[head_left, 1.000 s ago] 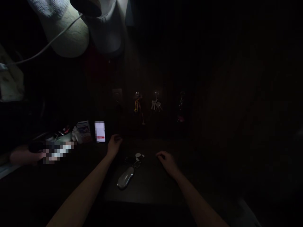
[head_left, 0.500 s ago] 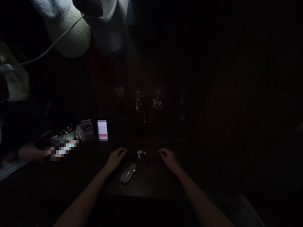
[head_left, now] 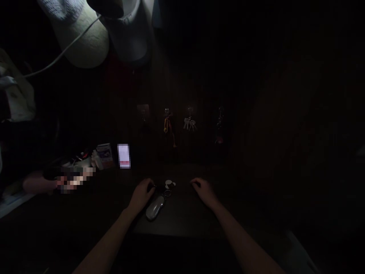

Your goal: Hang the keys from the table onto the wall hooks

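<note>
On the dark table, a glossy rounded key fob [head_left: 154, 208] lies tilted, joined to a metal ring [head_left: 167, 193]. Just beyond the ring is a white charm with dark markings [head_left: 169, 184]. My left hand [head_left: 144, 192] is left of these, thumb and forefinger curled together at the dark end beside the ring; a tiny glint shows at the tips, but what they pinch is too dark to make out. To the right of the charm, apart from it, my right hand [head_left: 203, 190] rests on the table with loosely bent fingers and nothing visible in them.
Along the dark back panel, hooks carry a yellow-corded keychain [head_left: 166, 125], a bunch of keys [head_left: 190, 123] and another keychain [head_left: 219, 127]. A lit phone [head_left: 123, 156] and a small box [head_left: 105, 155] stand at back left. Caps [head_left: 85, 42] hang above, beside a cable [head_left: 64, 53].
My left hand has moved slightly right, its fingertips now at the dark part near the ring. The fob has shifted very little. My right hand stays where it was.
</note>
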Available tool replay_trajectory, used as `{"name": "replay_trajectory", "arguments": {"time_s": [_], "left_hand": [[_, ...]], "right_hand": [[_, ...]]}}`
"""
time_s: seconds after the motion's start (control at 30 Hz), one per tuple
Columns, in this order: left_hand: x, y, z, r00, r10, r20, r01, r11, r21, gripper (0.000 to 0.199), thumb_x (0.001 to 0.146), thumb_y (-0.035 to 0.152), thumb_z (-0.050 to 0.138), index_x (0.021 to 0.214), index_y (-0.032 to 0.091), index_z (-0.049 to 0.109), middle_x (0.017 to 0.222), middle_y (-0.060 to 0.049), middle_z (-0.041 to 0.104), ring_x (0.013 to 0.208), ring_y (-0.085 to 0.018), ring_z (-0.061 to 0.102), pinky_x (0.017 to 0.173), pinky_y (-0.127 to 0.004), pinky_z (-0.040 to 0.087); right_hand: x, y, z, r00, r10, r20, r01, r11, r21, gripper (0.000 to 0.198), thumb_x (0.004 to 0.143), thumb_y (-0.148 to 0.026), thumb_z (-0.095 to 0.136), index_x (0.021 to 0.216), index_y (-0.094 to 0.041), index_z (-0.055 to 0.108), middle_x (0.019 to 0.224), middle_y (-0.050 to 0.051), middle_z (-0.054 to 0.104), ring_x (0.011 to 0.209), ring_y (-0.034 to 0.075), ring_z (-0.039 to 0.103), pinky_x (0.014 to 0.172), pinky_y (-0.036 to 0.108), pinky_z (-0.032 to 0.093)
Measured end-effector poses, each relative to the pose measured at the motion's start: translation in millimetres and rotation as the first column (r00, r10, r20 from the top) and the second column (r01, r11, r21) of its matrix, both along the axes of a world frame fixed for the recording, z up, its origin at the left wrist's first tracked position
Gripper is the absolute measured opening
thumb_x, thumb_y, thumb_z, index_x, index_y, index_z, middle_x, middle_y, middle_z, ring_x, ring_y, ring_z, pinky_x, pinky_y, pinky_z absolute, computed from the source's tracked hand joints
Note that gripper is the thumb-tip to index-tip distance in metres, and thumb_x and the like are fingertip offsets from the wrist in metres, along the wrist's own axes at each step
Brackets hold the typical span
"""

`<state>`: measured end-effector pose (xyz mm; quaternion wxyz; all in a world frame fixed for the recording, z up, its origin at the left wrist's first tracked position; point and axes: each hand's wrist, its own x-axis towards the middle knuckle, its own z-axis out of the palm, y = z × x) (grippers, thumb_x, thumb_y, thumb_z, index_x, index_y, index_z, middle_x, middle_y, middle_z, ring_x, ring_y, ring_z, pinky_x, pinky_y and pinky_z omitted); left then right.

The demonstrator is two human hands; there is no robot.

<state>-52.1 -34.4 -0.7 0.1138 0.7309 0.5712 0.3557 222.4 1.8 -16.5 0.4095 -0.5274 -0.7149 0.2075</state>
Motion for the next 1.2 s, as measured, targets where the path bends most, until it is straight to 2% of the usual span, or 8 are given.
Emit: {"name": "replay_trajectory", "arguments": {"time_s": [0.2, 0.33, 0.47, 0.63, 0.83, 0.97, 1.07, 1.2], "left_hand": [[-1.7, 0.7, -6.3, 0.988, 0.153, -0.036, -0.152, 0.988, 0.03, 0.014, 0.082, 0.028, 0.041, 0.088, 0.022, 0.053, 0.082, -0.004, 0.059, 0.078, -0.021, 0.056, 0.073, -0.033, 0.043], [-6.6, 2.9, -8.0, 0.984, 0.15, 0.092, -0.156, 0.986, 0.059, 0.014, 0.079, 0.027, 0.045, 0.086, 0.022, 0.056, 0.085, -0.004, 0.062, 0.084, -0.021, 0.056, 0.079, -0.034, 0.042], [-11.5, 4.1, -3.8, 0.942, 0.173, 0.289, -0.17, 0.985, -0.033, 0.015, 0.071, 0.025, 0.053, 0.081, 0.021, 0.063, 0.091, -0.004, 0.067, 0.093, -0.022, 0.058, 0.088, -0.036, 0.04], [-12.6, -0.7, 6.1, 0.797, 0.228, 0.56, -0.194, 0.974, -0.12, 0.029, 0.068, 0.027, 0.054, 0.093, 0.021, 0.066, 0.099, -0.005, 0.068, 0.096, -0.021, 0.059, 0.087, -0.033, 0.042], [-12.4, -2.9, 8.2, 0.67, 0.29, 0.683, -0.262, 0.954, -0.148, 0.032, 0.057, 0.037, 0.07, 0.083, 0.018, 0.066, 0.084, -0.004, 0.068, 0.083, -0.02, 0.061, 0.075, -0.03, 0.046], [-11.3, -2.2, 6.3, 0.432, 0.208, 0.878, -0.107, 0.978, -0.179, 0.044, 0.062, 0.039, 0.07, 0.099, 0.018, 0.063, 0.091, -0.005, 0.068, 0.082, -0.017, 0.062, 0.072, -0.028, 0.047], [-10.2, -2.4, 7.1, 0.248, 0.179, 0.952, 0.014, 0.982, -0.189, 0.041, 0.063, 0.032, 0.071, 0.101, 0.019, 0.064, 0.091, -0.004, 0.068, 0.08, -0.013, 0.062, 0.072, -0.024, 0.047], [-13.5, -2.0, 7.7, 0.162, 0.158, 0.974, 0.087, 0.981, -0.174, 0.031, 0.068, 0.024, 0.069, 0.098, 0.02, 0.066, 0.09, -0.003, 0.068, 0.076, -0.01, 0.062, 0.069, -0.022, 0.047]], "right_hand": [[0.5, 1.9, -3.1, 1.0, -0.006, -0.015, 0.006, 1.0, -0.004, 0.021, 0.076, -0.022, 0.044, 0.078, -0.02, 0.066, 0.09, 0.005, 0.067, 0.09, 0.019, 0.061, 0.084, 0.032, 0.042], [0.8, 2.9, -5.1, 1.0, 0.003, -0.02, -0.003, 1.0, 0.001, 0.022, 0.075, -0.022, 0.044, 0.078, -0.02, 0.065, 0.089, 0.005, 0.067, 0.089, 0.019, 0.061, 0.083, 0.031, 0.043], [1.1, 1.6, -3.5, 0.999, 0.004, -0.036, -0.005, 1.0, -0.007, 0.022, 0.075, -0.024, 0.044, 0.079, -0.021, 0.065, 0.091, 0.005, 0.067, 0.09, 0.019, 0.061, 0.083, 0.032, 0.043], [1.0, -0.5, 0.2, 1.0, -0.014, -0.026, 0.013, 0.999, -0.039, 0.022, 0.075, -0.025, 0.044, 0.079, -0.021, 0.065, 0.092, 0.004, 0.067, 0.091, 0.02, 0.061, 0.084, 0.033, 0.043], [2.1, 2.1, -3.4, 0.999, -0.009, -0.031, 0.009, 1.0, -0.025, 0.022, 0.075, -0.027, 0.044, 0.079, -0.022, 0.065, 0.093, 0.004, 0.067, 0.092, 0.019, 0.06, 0.085, 0.033, 0.042], [1.9, 2.5, -4.2, 1.0, -0.009, -0.016, 0.009, 1.0, -0.026, 0.023, 0.076, -0.028, 0.044, 0.079, -0.021, 0.065, 0.093, 0.005, 0.067, 0.092, 0.02, 0.061, 0.085, 0.033, 0.043], [1.2, 2.0, -3.4, 1.0, -0.007, -0.021, 0.006, 1.0, -0.025, 0.023, 0.077, -0.029, 0.044, 0.08, -0.021, 0.065, 0.093, 0.005, 0.067, 0.092, 0.02, 0.061, 0.085, 0.033, 0.043], [0.6, 2.3, -4.0, 1.0, -0.018, -0.026, 0.017, 1.0, -0.021, 0.022, 0.077, -0.028, 0.045, 0.079, -0.022, 0.066, 0.092, 0.004, 0.067, 0.092, 0.019, 0.061, 0.085, 0.033, 0.043]]}}
